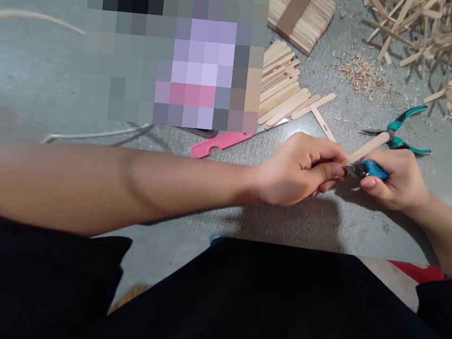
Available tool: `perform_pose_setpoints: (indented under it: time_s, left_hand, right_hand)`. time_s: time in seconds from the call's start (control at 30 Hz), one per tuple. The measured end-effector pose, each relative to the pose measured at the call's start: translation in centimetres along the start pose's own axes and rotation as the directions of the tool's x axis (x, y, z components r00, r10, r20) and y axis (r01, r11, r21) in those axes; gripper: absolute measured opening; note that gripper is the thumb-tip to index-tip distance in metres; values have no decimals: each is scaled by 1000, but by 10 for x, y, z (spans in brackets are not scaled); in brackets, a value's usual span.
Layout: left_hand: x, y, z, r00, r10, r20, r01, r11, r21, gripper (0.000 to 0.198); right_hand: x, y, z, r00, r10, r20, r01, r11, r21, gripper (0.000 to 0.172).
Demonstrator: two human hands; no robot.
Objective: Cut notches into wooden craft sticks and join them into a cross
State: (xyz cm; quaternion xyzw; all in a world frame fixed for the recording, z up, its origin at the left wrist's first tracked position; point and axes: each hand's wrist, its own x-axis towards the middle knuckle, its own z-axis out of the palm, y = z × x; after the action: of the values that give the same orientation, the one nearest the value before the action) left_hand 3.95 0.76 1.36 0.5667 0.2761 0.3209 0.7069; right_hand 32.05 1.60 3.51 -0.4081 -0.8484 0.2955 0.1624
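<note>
My left hand (300,168) is closed in a fist round one end of a wooden craft stick (368,147), which points up and to the right. My right hand (396,180) grips a blue-handled cutter (372,169) whose blade end meets the stick right by my left thumb. Both hands hover just above the grey floor (38,82), over my lap in black clothing.
Teal-handled pliers (403,134) lie just beyond my right hand. Loose sticks (285,95) and a banded stack (300,14) lie further back, with a pink plastic piece (220,143), wood shavings (361,73) and a glued stick structure (434,40) at top right. A white cord (93,136) crosses left.
</note>
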Motion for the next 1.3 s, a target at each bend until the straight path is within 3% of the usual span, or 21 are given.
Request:
perform_pose_setpoints:
  time_s: [0.2, 0.3, 0.5, 0.67, 0.9, 1.1, 1.3]
  left_hand:
    - [0, 0, 0, 1000, 5, -13, -5, 1000, -13, 25]
    - [0, 1, 2, 999, -25, -22, 24, 1000, -9, 25]
    - [-1, 6, 3, 997, -79, -26, 79, 997, 1, 27]
    - [-2, 12, 4, 991, -131, 2, 131, 991, -11, 32]
    - [-5, 13, 11, 975, -223, -20, 214, 956, -201, 28]
    - [0, 6, 8, 977, -202, 65, 212, 919, -331, 50]
    - [2, 0, 3, 975, -207, 75, 220, 910, -350, 60]
  right_hand:
    - [1, -1, 0, 1000, 14, -15, -15, 1000, -26, 84]
    - [3, -1, 0, 998, 11, -57, -14, 999, -51, 85]
    - [4, -1, -1, 1000, 25, -13, -26, 998, -52, 86]
    - [-1, 1, 7, 997, 56, -45, -60, 994, -92, 89]
    - [-2, 0, 17, 987, 99, -124, -120, 977, -176, 92]
    - [-3, 5, 21, 979, 63, -193, -99, 978, -182, 89]
    - [-6, 4, 11, 968, 73, -240, -133, 961, -242, 91]
